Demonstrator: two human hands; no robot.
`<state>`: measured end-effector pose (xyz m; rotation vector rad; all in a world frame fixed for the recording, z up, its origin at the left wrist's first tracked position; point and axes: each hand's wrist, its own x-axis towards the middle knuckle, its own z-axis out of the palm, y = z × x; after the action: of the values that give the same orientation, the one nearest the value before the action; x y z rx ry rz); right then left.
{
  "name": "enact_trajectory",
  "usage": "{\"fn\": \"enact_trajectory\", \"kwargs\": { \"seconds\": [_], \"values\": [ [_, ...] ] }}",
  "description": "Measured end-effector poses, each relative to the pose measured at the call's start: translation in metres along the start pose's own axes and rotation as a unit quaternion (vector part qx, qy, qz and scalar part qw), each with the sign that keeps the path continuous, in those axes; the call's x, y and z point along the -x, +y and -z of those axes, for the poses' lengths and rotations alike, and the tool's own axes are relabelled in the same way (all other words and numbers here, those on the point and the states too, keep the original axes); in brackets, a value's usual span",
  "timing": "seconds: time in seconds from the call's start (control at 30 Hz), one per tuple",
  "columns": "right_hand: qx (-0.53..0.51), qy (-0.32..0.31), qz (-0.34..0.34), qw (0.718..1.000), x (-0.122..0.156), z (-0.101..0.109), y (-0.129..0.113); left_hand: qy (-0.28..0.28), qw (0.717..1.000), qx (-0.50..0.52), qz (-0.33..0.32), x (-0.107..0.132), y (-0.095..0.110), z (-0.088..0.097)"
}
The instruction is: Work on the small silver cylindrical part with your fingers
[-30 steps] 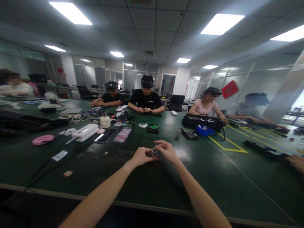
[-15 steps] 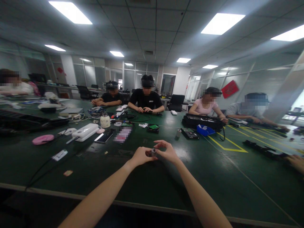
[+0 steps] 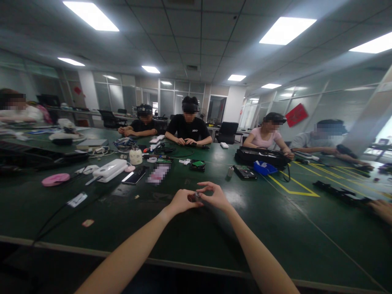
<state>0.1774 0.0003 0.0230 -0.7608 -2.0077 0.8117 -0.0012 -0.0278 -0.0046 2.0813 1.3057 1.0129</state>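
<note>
Just above the green table (image 3: 190, 241), in the middle of the head view, a small silvery metal cylinder (image 3: 197, 195) is held between my two hands. My left hand (image 3: 183, 201) curls round its left side, thumb and fingers closed on it. From the right, my right hand (image 3: 215, 197) has its fingertips at the cylinder, with the upper fingers arched over it. Fingers cover much of the cylinder, so its details are too small to tell. A similar small cylinder (image 3: 230, 171) stands farther off to the right, beside a hard drive (image 3: 245, 172).
Beyond my hands lies a green circuit board (image 3: 197, 164). To the left are a phone (image 3: 134, 175), a white power strip-like block (image 3: 110, 170), a cream jar (image 3: 135, 156) and pink tape (image 3: 55, 179). A blue tray (image 3: 264, 168) sits right. Several people work around the table.
The cylinder has tilted between my fingers and shows less of its side. My right hand has shifted slightly left. At the far right, a co-worker's hand now has a dark object.
</note>
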Motion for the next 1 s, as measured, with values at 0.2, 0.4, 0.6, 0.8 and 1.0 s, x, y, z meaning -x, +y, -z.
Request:
{"fn": "enact_trajectory", "kwargs": {
  "seconds": [0.2, 0.4, 0.6, 0.8, 1.0],
  "values": [
    [0.039, 0.049, 0.015, 0.998, -0.001, -0.009, 0.005, 0.007, 1.0, -0.005, -0.006, 0.0, 0.002, 0.0],
    [0.034, 0.142, 0.007, 0.989, -0.005, -0.002, 0.012, 0.004, 1.0, -0.007, -0.005, 0.001, 0.004, 0.001],
    [0.132, 0.068, -0.032, 0.988, -0.001, 0.016, 0.044, 0.0, 1.0, -0.015, -0.001, 0.002, 0.005, 0.002],
    [0.223, 0.014, -0.055, 0.973, 0.002, 0.022, 0.064, -0.003, 1.0, -0.005, -0.008, 0.001, 0.004, 0.002],
    [0.323, 0.037, -0.115, 0.938, 0.006, 0.022, 0.069, -0.006, 1.0, -0.013, -0.004, 0.0, 0.003, 0.001]
  ]
}}
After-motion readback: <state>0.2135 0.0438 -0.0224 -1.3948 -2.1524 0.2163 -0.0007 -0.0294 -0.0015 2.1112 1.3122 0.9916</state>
